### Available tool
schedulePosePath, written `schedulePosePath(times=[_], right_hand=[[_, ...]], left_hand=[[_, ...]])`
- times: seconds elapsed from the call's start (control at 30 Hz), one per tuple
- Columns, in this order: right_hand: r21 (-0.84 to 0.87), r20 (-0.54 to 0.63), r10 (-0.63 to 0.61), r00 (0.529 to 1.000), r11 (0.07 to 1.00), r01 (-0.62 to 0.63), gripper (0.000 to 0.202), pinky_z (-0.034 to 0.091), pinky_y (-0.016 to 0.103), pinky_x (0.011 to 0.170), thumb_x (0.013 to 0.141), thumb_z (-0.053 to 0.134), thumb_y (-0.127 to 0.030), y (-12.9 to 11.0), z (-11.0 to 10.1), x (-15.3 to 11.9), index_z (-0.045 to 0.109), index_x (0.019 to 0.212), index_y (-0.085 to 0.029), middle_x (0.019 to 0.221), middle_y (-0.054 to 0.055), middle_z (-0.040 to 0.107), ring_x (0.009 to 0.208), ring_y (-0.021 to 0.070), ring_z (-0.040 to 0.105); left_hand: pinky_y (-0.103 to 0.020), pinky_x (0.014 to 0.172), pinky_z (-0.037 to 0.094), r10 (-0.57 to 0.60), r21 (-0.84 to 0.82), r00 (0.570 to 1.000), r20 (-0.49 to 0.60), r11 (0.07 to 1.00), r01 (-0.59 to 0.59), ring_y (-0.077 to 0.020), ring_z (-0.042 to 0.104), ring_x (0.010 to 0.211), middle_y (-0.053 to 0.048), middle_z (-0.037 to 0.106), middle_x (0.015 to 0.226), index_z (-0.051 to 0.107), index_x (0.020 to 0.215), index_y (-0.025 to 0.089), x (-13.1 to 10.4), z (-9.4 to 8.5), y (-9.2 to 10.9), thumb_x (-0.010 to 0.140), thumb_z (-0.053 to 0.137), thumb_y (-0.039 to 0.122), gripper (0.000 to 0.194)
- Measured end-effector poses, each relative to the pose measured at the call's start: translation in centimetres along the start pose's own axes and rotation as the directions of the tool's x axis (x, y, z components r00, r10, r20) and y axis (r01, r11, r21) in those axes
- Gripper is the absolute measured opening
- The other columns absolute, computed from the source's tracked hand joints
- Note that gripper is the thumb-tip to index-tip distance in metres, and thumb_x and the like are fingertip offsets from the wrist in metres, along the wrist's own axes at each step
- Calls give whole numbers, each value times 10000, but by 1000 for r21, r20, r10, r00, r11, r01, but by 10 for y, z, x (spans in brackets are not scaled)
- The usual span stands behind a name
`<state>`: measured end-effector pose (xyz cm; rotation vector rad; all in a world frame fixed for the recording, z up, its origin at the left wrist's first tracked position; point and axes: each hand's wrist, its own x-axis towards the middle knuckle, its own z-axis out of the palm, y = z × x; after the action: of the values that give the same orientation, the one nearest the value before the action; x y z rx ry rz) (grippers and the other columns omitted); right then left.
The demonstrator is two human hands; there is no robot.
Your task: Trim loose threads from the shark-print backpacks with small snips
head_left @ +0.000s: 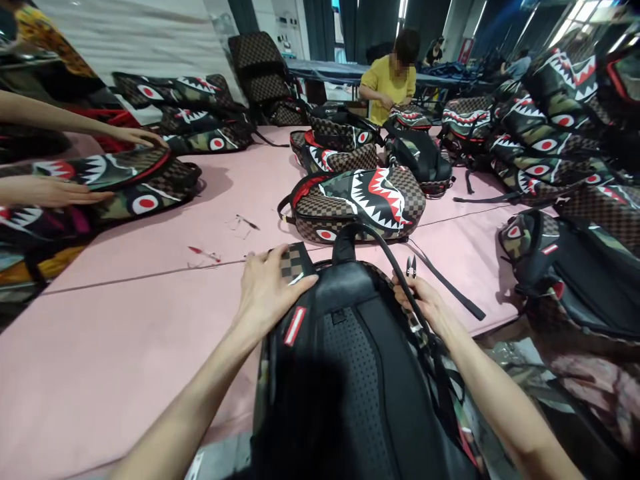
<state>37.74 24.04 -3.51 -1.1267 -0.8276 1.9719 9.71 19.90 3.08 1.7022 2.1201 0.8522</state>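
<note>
A backpack (pixel 367 347) stands close in front of me, its black padded back panel and shoulder straps facing me. My left hand (pixel 265 287) grips its upper left corner, thumb over the black strap and fingers on a brown checkered part. Beside the bag's upper right edge, my right hand (pixel 423 300) is closed around small thread snips (pixel 411 267), whose two blades point up and away from me. A black top handle (pixel 344 245) rises between my hands. The lower part of the bag lies in dark shadow.
Another shark-mouth backpack (pixel 360 203) lies just beyond on the pink table (pixel 150 353). A red-handled tool (pixel 200 253) and thread scraps lie to the left. More backpacks (pixel 540 143) are piled at right. A co-worker's hands (pixel 65 191) touch a bag at left; a person in yellow (pixel 387 87) works opposite.
</note>
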Motion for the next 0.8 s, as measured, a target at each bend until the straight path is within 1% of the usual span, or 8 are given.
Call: schedulePosePath(times=[0.1,0.2,0.3,0.37,0.47,0.57,0.7,0.8], right_hand=[[-16,-64,-32,997,999,32,144,209,177,324,674,627,-250,-2,-5,1,517,709,-163,436,-90,296,355,47,199],[-143,-203,-217,955,971,191,206,323,195,394,690,624,-276,-5,-6,-5,583,855,-160,558,-35,515,415,71,379],[-514,-241,-595,767,748,419,288,455,263,691,770,552,-322,-6,1,-21,617,1014,-183,927,36,653,782,157,586],[-696,-135,-700,701,570,436,310,425,313,840,808,521,-363,-8,9,-33,627,1059,-215,1086,34,632,974,204,571],[-875,21,-658,753,353,333,477,415,353,844,737,630,-470,-13,22,-47,578,1175,-290,1070,26,649,962,256,592],[-975,99,-613,784,100,201,702,416,349,734,660,661,-586,-18,32,-46,477,1283,-320,965,53,673,865,291,615],[-990,93,-586,805,-140,13,644,368,297,613,735,570,-608,-19,37,-28,481,1271,-264,951,105,652,761,270,616],[-978,77,-551,831,-203,-44,523,352,289,584,781,545,-524,-16,37,-14,523,1205,-219,996,107,645,748,258,615]], left_hand=[[-526,837,404,-84,295,977,195,955,23,-417,508,1045,-229,466,1163,404,1302,186,37,30,17,655,638,504,757],[-517,814,408,-91,419,983,157,908,17,-409,518,1030,-222,488,1114,384,1317,199,32,45,19,750,530,516,665],[-539,857,379,-17,457,998,54,889,-10,-414,429,1143,-216,458,1183,322,1355,216,-2,35,14,793,461,539,663],[-562,880,358,-29,463,999,34,886,10,-433,340,1217,-225,337,1329,305,1364,214,-25,22,11,797,434,568,680],[-566,901,348,-78,475,996,35,878,52,-444,281,1255,-210,95,1464,302,1365,195,-43,5,6,794,444,563,694],[-560,910,346,-43,545,999,19,838,25,-437,265,1266,-188,76,1488,334,1350,180,-35,-2,-6,792,496,463,646],[-498,827,413,-73,531,997,-11,844,68,-390,446,1156,-179,351,1400,427,1298,206,-6,0,-29,827,415,342,490],[-458,731,430,-200,509,980,-7,843,176,-364,592,934,-190,627,1065,521,1224,200,17,3,-45,834,332,275,439]])
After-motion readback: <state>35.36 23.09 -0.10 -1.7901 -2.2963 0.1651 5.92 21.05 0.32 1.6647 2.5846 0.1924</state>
